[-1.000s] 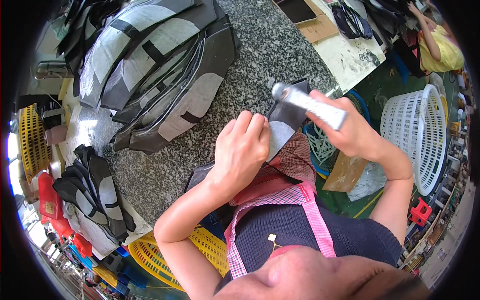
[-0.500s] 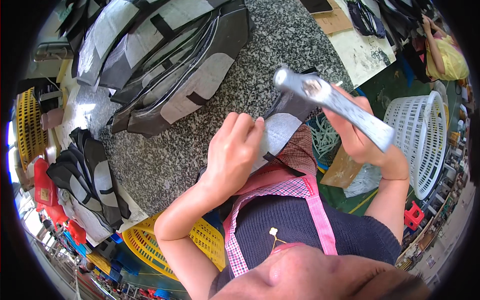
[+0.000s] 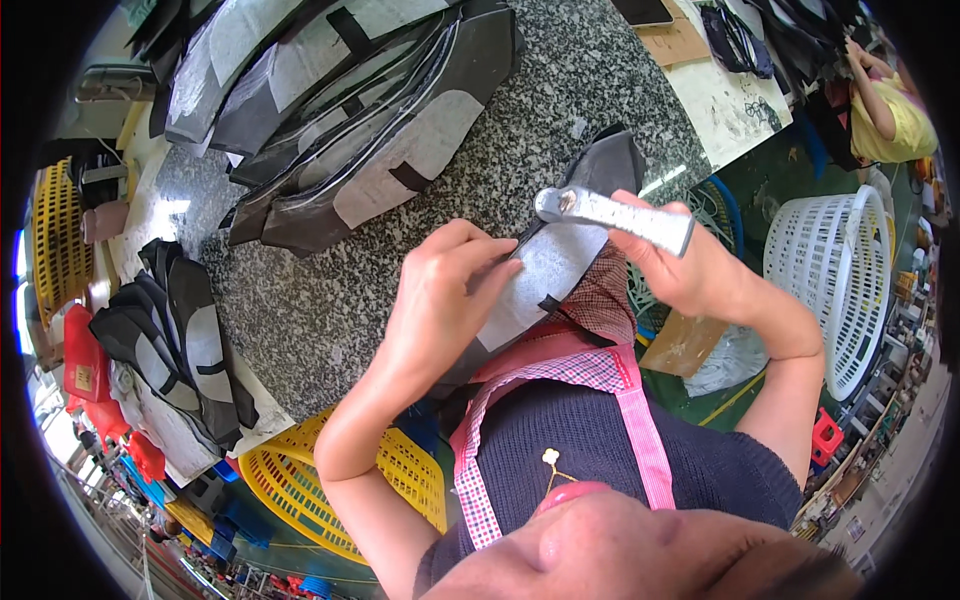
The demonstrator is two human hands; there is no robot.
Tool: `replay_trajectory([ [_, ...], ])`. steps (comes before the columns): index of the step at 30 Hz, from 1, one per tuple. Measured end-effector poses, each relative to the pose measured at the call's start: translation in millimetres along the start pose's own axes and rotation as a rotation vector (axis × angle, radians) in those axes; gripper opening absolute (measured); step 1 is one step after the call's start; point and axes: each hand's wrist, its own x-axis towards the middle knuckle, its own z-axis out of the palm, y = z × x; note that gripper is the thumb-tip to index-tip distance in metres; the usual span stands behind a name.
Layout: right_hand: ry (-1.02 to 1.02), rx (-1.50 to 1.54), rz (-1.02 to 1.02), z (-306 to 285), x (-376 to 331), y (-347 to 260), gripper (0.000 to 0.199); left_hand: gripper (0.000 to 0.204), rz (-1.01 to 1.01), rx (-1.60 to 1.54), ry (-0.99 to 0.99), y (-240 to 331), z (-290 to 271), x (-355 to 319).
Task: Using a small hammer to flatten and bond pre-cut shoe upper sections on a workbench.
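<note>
So the bare left grip point(image 3: 445, 290) is pinching the 10 o'clock edge of a curved black sheet-material panel with a pale grey patch point(image 3: 548, 268), though I can't tell how hard. Over at 3 o'clock from it, the bare right grip point(image 3: 690, 270) is wrapped round a silver metal hammer with a round face point(image 3: 625, 214); its handle's mostly hidden. The panel sits between the two, along the near edge of the speckled grey granite surface point(image 3: 300, 340), ends toward 1 and 7 o'clock. My take: light, bendy, hard to break, not very slippery, so hold it by the rim, fingertips clear of the middle. Hammer's probably head-heavy, best held by the handle. There's a fat pile of similar black-and-grey panels point(image 3: 420, 165) at 11 o'clock.
</note>
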Motion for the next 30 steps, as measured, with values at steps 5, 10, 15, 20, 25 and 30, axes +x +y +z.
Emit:
replay_trajectory([
  [5,0.232,0.068,-0.246,-18.5,1.4,-22.3,0.011,0.027,0.372,0.415,0.125,-8.5,14.3,-14.0],
  [10,-0.099,0.018,-0.122,2.2,3.0,-5.5,0.023,0.038,0.534,0.735,0.09,-3.2,19.6,-18.3],
  [15,0.132,-0.039,-0.327,-5.1,-0.9,-24.1,0.021,0.037,0.603,0.811,0.168,-11.5,23.5,-23.5],
  [20,-0.088,0.074,-0.081,8.3,1.0,-19.6,0.018,0.019,0.174,0.28,0.13,-15.2,-7.2,-28.6],
  [25,0.038,0.031,-0.259,4.3,7.8,-26.2,0.014,0.02,0.331,0.575,0.267,-13.9,12.2,-44.3],
  [30,-0.206,-0.114,-0.214,23.2,7.4,-21.7,0.018,0.017,0.332,0.485,0.32,-21.7,7.8,-43.4],
])
